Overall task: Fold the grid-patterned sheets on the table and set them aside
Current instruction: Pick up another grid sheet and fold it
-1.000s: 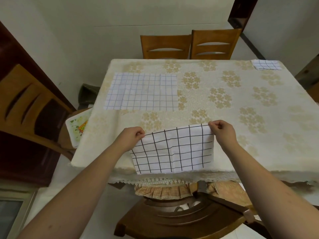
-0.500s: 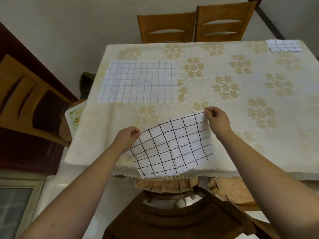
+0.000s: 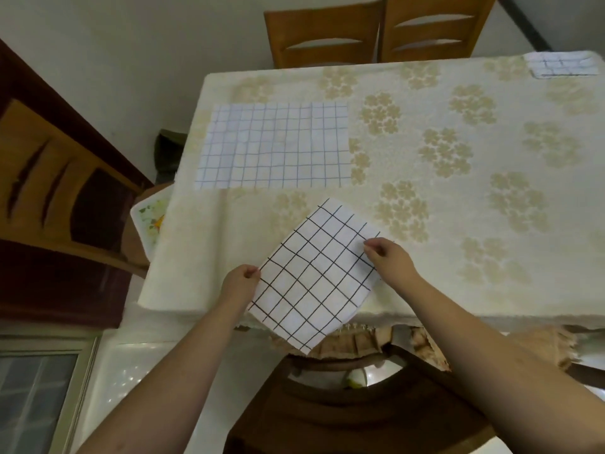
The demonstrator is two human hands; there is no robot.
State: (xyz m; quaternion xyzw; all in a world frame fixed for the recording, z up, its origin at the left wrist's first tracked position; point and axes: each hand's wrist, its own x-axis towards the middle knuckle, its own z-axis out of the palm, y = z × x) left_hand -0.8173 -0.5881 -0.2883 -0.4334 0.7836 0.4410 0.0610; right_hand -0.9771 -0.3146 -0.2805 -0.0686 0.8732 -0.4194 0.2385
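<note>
A folded white sheet with a black grid (image 3: 314,276) lies turned like a diamond over the table's near edge, its lower corner hanging past it. My left hand (image 3: 240,280) pinches its left corner. My right hand (image 3: 388,257) pinches its right corner. A larger sheet with a thin blue grid (image 3: 275,145) lies flat at the table's far left. A small folded grid sheet (image 3: 561,64) sits at the far right corner.
The table wears a cream flowered cloth (image 3: 458,191). Two wooden chairs (image 3: 376,31) stand at the far side, another (image 3: 59,191) at the left, and a dark chair (image 3: 343,404) is right below me. A patterned tray (image 3: 149,221) sits on the left chair.
The black-grid sheet has rotated from level to a diamond: its far corner swung forward onto the table. My right hand slid down to the right corner, and my view tilted down.
</note>
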